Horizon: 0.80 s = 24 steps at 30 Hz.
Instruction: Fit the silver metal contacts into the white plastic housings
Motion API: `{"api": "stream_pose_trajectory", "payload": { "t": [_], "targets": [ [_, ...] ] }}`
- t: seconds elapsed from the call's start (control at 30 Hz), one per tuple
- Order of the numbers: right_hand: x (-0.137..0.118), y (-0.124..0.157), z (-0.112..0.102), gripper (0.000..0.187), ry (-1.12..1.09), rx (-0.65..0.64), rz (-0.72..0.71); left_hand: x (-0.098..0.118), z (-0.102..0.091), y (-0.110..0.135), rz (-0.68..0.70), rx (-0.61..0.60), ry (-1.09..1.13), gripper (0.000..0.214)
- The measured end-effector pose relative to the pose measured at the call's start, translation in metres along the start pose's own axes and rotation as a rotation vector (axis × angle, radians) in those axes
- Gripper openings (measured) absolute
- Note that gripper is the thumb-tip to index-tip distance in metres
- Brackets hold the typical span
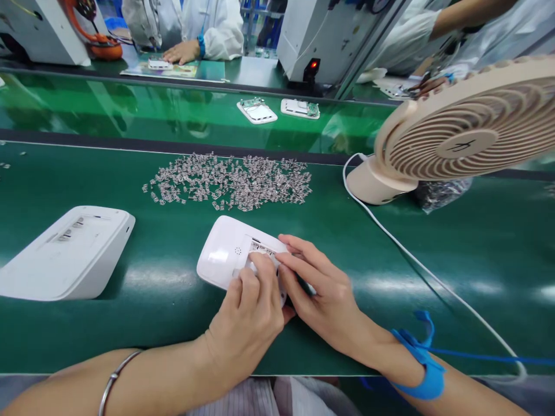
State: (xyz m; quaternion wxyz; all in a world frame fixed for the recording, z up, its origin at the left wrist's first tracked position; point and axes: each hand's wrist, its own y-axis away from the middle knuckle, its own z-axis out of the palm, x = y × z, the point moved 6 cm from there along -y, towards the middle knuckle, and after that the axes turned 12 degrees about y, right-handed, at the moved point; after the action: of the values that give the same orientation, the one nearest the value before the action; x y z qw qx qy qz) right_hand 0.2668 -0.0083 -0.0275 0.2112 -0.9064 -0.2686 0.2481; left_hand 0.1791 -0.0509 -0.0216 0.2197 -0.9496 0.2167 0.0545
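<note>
A white plastic housing [219,254] with a small round pattern of holes lies on the green work surface in front of me. Its recessed compartment shows metal contacts at the far side. My left hand [249,315] has its fingers curled and pressed into this recess; what they hold, if anything, is hidden. My right hand [323,294] grips the right end of the housing, its fingertips at the edge of the recess. Beyond the hands spreads a pile of small metal clips [243,182].
Another white housing [47,260] lies at the left. A beige fan [468,141] with a white cable [416,263] stands at the right, a clear plastic bag [444,193] behind it. Two opened units [258,111] sit on the green strip beyond. Co-workers' hands [182,52] show across.
</note>
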Motion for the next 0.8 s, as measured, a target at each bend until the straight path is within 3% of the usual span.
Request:
{"api": "stream_pose_trajectory", "payload": {
  "t": [0.2, 0.33, 0.47, 0.63, 0.7, 0.8],
  "targets": [
    [-0.006, 0.0, -0.001, 0.026, 0.112, -0.049, -0.13, 0.001, 0.003, 0.001, 0.003, -0.02, -0.018, 0.037],
    [-0.006, -0.005, 0.001, 0.019, 0.126, -0.082, -0.137, 0.002, 0.002, 0.001, 0.009, -0.027, -0.022, 0.037],
    [0.007, -0.011, 0.005, 0.013, -0.033, -0.007, 0.036, 0.002, 0.0, -0.001, 0.017, -0.007, -0.014, 0.045],
    [0.023, -0.018, 0.018, 0.01, -0.162, -0.06, 0.265, 0.001, 0.002, -0.005, 0.035, -0.066, -0.028, 0.054],
    [0.028, -0.018, 0.011, 0.008, -0.224, -0.035, 0.305, 0.001, 0.001, -0.005, 0.062, -0.109, -0.015, 0.056],
    [0.047, -0.008, -0.021, 0.016, -0.15, 0.159, 0.331, -0.005, -0.006, 0.005, 0.052, -0.158, 0.012, 0.055]
  ]
}}
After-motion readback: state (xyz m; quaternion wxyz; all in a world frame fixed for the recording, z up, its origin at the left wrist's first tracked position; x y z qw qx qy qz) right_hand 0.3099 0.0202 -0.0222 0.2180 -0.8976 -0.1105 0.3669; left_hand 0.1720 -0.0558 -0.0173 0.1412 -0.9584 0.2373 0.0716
